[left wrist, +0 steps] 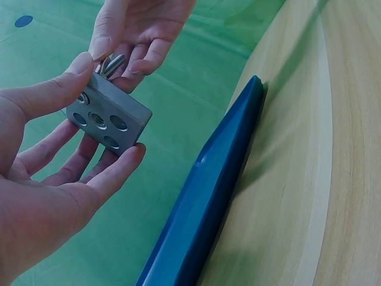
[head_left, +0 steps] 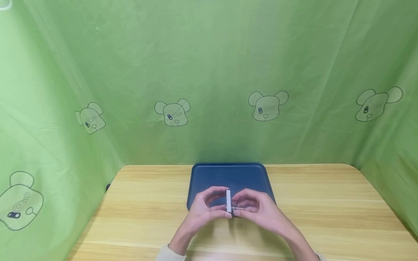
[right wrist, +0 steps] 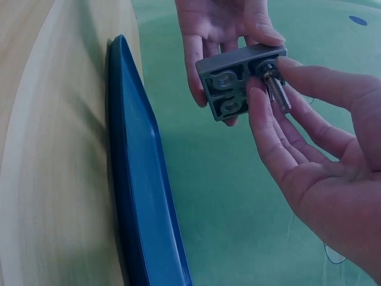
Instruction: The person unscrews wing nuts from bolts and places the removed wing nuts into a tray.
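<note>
My left hand (head_left: 205,208) grips a grey rectangular metal block (left wrist: 110,116) by opposite edges, thumb on one side and fingers on the other. Several round holes pass through its flat face. In the right wrist view the other face is recessed, and a threaded bolt (right wrist: 278,95) sticks out of it near one corner. Around the bolt's base sits a small metal piece that looks like a wing nut (left wrist: 103,64), partly hidden by fingers. My right hand (head_left: 258,208) pinches there with thumb and forefinger, its other fingers loosely bent beside the bolt.
Beneath and beyond the hands, a blue tray (head_left: 228,174) lies on the wooden table (head_left: 147,203). Green curtains (head_left: 209,72) with bear-head drawings enclose the back and both sides.
</note>
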Available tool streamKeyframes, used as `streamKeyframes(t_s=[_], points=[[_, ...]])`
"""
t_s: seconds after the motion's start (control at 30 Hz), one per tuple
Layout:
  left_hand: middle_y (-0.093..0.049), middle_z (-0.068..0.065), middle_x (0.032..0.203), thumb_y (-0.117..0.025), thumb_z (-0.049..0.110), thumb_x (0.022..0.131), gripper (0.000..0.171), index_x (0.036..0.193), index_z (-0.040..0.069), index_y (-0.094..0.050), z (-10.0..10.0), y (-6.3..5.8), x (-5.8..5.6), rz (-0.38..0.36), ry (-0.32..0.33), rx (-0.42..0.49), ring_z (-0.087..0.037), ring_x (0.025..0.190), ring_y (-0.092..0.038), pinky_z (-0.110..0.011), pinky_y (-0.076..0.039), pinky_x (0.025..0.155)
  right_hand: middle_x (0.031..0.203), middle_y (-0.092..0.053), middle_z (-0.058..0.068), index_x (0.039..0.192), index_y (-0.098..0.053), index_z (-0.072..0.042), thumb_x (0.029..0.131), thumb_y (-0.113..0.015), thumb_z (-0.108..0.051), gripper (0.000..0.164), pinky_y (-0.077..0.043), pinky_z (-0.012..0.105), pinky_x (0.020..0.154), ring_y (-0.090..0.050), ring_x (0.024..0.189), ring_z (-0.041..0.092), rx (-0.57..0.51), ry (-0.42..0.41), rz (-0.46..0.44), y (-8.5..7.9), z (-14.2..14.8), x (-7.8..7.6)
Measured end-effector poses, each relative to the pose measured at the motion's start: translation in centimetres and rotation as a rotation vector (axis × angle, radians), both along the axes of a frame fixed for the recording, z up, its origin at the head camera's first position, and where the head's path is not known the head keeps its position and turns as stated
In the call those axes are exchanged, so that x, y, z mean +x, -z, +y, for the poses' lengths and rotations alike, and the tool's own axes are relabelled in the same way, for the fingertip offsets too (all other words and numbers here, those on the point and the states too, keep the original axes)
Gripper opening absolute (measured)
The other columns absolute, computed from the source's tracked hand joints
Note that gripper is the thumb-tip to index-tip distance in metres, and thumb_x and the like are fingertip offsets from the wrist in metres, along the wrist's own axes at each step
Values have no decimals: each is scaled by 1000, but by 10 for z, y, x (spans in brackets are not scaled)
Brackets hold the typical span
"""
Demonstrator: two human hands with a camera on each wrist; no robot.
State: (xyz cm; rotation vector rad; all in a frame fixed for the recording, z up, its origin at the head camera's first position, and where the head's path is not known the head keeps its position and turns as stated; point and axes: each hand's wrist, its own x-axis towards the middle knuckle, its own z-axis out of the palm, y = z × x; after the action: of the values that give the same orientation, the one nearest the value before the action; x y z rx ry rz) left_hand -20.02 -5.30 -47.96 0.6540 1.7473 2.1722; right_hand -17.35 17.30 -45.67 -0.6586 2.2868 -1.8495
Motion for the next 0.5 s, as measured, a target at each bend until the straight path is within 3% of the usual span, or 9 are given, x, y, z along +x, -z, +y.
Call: streamKeyframes(t_s=[0.23, 0.5], points=[[-60, -17, 139, -82, -16, 72, 68, 135, -6, -58, 0, 1, 0, -1, -2, 1, -46, 133, -51, -45, -56, 105, 112, -70, 16, 116, -67, 0, 86, -82, -8, 35, -64, 33, 89, -73, 98, 24, 10, 20, -4, 0, -1, 0], [-60, -17, 139, -82, -16, 71, 68, 134, -4, -60, -1, 1, -1, 1, -16, -2, -47, 134, -50, -44, -56, 104, 103, -72, 11, 111, -68, -1, 88, -80, -11, 27, -65, 30, 85, -73, 92, 21, 68, 45, 7, 0, -2, 1]])
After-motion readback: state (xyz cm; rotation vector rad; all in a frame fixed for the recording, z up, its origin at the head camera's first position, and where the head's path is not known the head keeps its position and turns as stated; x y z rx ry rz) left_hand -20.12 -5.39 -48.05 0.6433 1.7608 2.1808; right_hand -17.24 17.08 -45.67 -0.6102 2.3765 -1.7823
